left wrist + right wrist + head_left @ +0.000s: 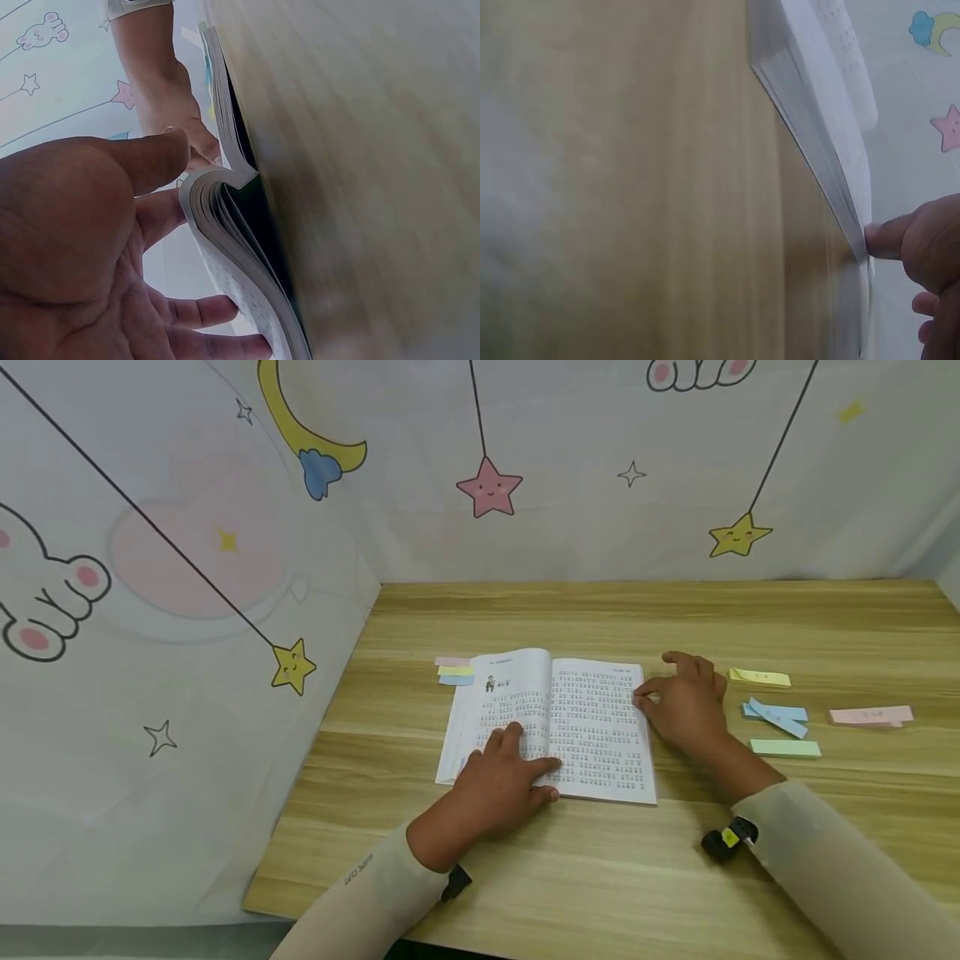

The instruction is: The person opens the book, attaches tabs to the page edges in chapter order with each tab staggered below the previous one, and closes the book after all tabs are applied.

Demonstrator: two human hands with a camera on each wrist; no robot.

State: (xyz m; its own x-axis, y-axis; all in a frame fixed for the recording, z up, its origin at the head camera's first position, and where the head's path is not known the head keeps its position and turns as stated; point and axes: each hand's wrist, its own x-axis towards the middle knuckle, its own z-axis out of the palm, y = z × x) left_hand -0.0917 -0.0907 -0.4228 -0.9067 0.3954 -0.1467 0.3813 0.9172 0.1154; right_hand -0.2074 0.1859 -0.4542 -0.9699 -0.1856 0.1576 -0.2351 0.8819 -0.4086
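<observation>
An open book point(600, 735) with printed text lies on the wooden table. My left hand point(498, 781) rests across its left page and centre fold, fingers spread and holding the pages down. In the left wrist view, the left hand point(67, 247) reaches over the curved pages point(240, 277). My right hand point(690, 706) is at the book's right edge, thumb and index finger pinching the page edge while the other fingers stay raised. The right wrist view has a fingertip point(881, 238) against the page edges point(832, 142). Pink, yellow and blue sticky tabs point(455, 671) stick out at the upper left.
Right of the book lie sticky-note strips: yellow point(760, 678), blue point(776, 714), green point(785, 748) and pink point(870, 716). The wooden table point(600, 877) meets a white curtain point(585, 543) with printed stars behind and at the left.
</observation>
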